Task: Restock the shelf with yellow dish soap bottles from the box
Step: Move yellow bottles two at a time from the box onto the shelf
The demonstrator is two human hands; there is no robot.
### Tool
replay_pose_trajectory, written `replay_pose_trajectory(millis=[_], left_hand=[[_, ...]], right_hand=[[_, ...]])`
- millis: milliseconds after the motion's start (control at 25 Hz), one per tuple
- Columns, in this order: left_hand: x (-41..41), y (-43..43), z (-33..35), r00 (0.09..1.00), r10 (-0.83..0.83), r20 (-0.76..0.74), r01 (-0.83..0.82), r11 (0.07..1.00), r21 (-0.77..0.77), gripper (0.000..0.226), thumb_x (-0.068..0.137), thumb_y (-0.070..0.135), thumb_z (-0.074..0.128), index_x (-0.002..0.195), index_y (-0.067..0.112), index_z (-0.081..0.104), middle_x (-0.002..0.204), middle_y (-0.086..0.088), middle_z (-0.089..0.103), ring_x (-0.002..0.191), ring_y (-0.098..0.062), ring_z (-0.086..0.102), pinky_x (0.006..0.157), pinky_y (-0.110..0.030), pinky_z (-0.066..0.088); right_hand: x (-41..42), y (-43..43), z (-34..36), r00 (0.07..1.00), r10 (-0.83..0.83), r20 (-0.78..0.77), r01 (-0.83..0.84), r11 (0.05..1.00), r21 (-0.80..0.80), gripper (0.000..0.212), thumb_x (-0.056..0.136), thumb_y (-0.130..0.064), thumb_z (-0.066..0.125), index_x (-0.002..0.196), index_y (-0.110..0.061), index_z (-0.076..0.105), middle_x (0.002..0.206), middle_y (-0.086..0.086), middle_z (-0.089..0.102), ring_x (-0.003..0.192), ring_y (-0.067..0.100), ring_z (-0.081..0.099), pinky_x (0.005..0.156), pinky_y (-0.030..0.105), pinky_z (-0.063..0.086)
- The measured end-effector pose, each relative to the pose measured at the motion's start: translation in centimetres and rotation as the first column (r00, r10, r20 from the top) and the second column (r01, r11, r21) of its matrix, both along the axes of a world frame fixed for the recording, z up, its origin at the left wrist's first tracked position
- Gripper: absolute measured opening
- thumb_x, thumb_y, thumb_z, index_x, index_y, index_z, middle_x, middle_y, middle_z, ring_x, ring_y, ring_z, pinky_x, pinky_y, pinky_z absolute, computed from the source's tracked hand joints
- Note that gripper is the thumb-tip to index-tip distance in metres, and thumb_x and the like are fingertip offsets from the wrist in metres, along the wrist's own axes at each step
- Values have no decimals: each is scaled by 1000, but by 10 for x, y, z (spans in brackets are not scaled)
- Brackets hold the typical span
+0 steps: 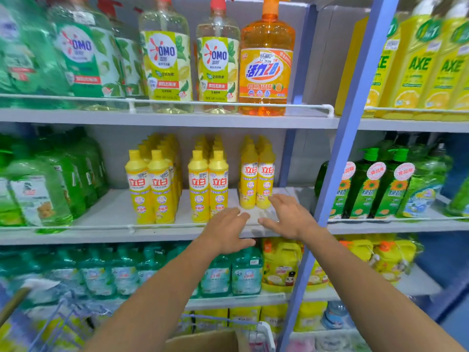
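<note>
From my feed, both hands are out in front of me at the middle shelf; the left hand is wide, fingers straight and slightly spread, palm down over the front edge of the shelf, holding nothing; the right hand is likewise wide and empty, its fingers reaching toward the bottles.

The yellow dish soap bottles stand upright on that shelf in three groups, each two across and running back in rows; the left group sits near the front rail, the middle group just beside the left hand's fingertips, and the right group stands further back, leaving a bare patch of shelf in front of it where my hands are; the right hand's fingertips lie just beside the base of that right group, though I cannot tell if they touch it.

The box shows only as a brown cardboard edge at the bottom of the view, below my forearms; its contents are hidden.

On the shelf above stands an orange bottle with a pump top; a blue post rises to the right, with green bottles beyond it.
</note>
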State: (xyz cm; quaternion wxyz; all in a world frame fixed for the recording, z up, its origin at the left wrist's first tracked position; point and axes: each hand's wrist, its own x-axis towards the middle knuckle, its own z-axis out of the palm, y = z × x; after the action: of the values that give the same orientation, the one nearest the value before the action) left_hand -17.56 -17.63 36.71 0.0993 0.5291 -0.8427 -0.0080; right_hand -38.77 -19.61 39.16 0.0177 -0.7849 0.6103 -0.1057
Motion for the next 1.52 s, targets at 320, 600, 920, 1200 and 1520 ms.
replay_pose_trajectory(millis=[320,600,920,1200,1520], left_hand=[[189,113,-39,956,242,166,-249,968,22,79,86,67,55,143,14,41,135,-12,50,127,-32,47,104,-46,42],[271,162,-139,898,393,196,-435,859,271,78,91,62,54,149,14,33,139,-15,45,130,-35,45,105,-49,41],[264,194,-296,894,403,198,-447,757,477,80,85,66,54,146,17,39,145,-11,46,137,-32,40,113,-46,33],[281,188,-488,855,482,193,-464,543,700,78,85,62,60,144,16,39,144,-16,45,133,-37,44,108,-43,41],[282,137,-648,748,652,125,-520,458,721,80,83,35,74,143,-1,35,145,-23,44,136,-38,43,107,-38,37]], right_hand=[[181,91,-31,977,195,-84,-191,980,54,85,93,-67,50,155,-12,30,160,12,31,146,32,29,113,47,38],[285,110,-124,939,333,-87,-309,928,210,81,95,-62,51,153,-9,32,157,12,34,144,33,31,113,49,38],[292,142,-286,947,318,-32,-262,830,492,79,94,-60,52,153,-11,33,158,13,32,144,35,33,114,48,37],[300,150,-488,972,231,-39,-132,678,723,70,95,-58,52,147,-12,41,151,15,42,141,34,40,111,43,39],[319,123,-663,997,82,-7,-48,653,756,70,89,-53,65,140,-9,46,144,14,44,133,34,46,103,43,45]])
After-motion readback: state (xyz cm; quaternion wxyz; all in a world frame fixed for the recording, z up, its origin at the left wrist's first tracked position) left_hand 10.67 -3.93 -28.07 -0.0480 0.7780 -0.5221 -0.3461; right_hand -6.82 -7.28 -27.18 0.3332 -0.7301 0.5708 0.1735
